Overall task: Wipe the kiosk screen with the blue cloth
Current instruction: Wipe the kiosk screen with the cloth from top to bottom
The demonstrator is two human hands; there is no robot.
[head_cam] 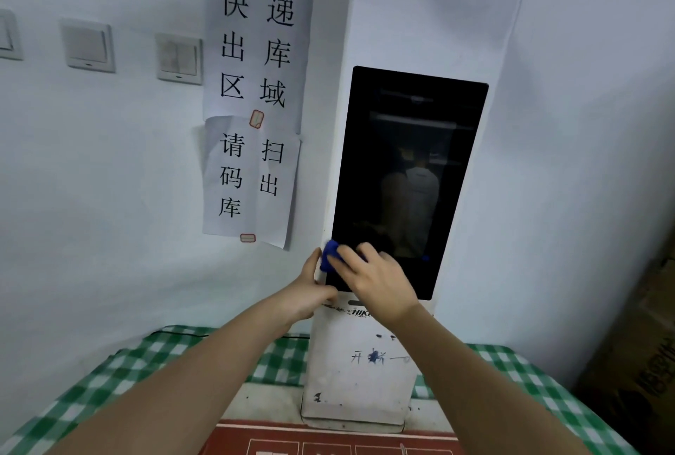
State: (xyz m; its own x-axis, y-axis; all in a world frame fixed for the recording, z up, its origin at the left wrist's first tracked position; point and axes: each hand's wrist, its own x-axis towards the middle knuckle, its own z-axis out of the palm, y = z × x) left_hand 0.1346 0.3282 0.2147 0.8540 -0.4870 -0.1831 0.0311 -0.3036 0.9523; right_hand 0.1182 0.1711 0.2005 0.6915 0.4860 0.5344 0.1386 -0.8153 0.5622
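Note:
The kiosk screen point(409, 170) is a tall black glass panel on a white stand, dark and reflecting the room. A small blue cloth point(330, 253) lies bunched at the screen's lower left corner. My right hand point(376, 279) presses the cloth against the glass, with its fingers spread over it. My left hand point(310, 290) holds the left edge of the kiosk just below the cloth, its thumb up beside the cloth. Most of the cloth is hidden under my right fingers.
The white kiosk body point(358, 374) stands on a table with a green checked cloth point(153, 356). Paper signs point(255, 100) and wall switches point(87, 45) are on the wall at left. A cardboard box point(643, 363) stands at right. A red box point(328, 440) lies at the near edge.

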